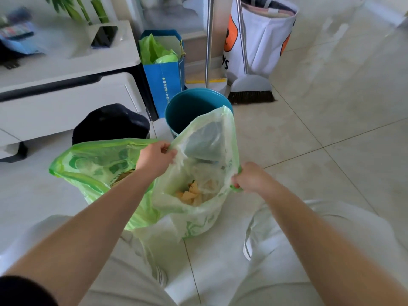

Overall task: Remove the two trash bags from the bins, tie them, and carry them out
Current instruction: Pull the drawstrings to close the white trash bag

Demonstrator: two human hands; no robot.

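Both hands on it: left hand [156, 157] and right hand [249, 178] pinch opposite rims of the pale green trash bag [198, 208], out on the floor [320, 133] before the teal bin [189, 107].

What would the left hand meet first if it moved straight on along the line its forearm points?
Probably the raised far rim of the pale green trash bag that the left hand pinches, then the teal bin behind it; depth is unclear from one view.
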